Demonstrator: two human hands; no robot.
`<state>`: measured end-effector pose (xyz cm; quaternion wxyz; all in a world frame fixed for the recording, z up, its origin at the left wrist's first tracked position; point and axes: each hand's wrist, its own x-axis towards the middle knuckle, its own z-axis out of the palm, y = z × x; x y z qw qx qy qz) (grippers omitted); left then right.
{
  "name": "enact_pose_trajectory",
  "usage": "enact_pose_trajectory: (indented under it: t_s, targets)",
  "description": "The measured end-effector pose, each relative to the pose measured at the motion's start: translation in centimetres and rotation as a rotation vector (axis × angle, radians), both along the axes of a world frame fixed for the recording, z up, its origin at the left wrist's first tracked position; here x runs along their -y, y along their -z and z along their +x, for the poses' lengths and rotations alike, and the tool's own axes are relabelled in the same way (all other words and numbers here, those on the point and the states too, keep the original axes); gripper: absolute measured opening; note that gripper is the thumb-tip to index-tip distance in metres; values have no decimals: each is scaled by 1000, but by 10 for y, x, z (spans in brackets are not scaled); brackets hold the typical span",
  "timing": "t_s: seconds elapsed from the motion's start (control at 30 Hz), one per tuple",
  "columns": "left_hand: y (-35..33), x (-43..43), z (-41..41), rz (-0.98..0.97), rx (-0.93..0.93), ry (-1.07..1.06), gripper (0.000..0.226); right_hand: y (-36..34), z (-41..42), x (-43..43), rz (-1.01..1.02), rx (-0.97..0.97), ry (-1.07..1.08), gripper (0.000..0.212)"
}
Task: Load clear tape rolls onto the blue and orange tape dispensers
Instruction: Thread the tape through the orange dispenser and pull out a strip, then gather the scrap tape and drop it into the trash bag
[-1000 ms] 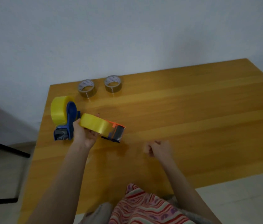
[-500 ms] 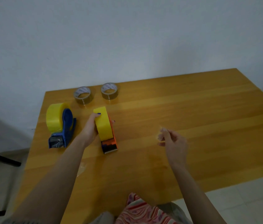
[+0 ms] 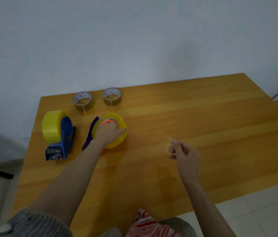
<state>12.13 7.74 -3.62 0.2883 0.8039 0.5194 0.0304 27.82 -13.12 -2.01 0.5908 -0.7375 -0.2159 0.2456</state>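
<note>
The blue dispenser [image 3: 67, 134] lies near the table's left edge with a yellowish clear tape roll [image 3: 52, 126] mounted on it. To its right, a second yellowish roll [image 3: 120, 134] lies flat on its side, with a bit of the orange dispenser [image 3: 106, 125] showing at its core and a dark flap [image 3: 90, 134] on its left. My left hand [image 3: 108, 135] grips this roll from above, fingers at the core. My right hand [image 3: 184, 152] hovers to the right, fingertips pinched on a faint clear tape strip [image 3: 166, 140].
Two smaller grey-cored tape rolls [image 3: 83, 103] [image 3: 112, 99] stand at the back of the wooden table [image 3: 203, 117], close to the wall. The table's left edge runs just beside the blue dispenser. Tiled floor lies at the right.
My left hand has turned the orange dispenser and its roll from edge-up to lying flat. My right hand has moved rightward, away from the roll, with its fingertips still pinched.
</note>
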Motion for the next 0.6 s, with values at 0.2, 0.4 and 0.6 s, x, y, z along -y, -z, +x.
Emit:
enact_pose_trajectory:
  t_s: [0.2,0.4,0.6]
  targets:
    - [18,17,19,108,-221,31,48,4,3,5,-45,-18,18,28]
    - [16,20,23,143,-259,17,55,7,-3,-8,-38,-60,-37,23]
    - [-4,5,-18,516,-82,-173,53,3,-15,-31,-9,-83,-133,22]
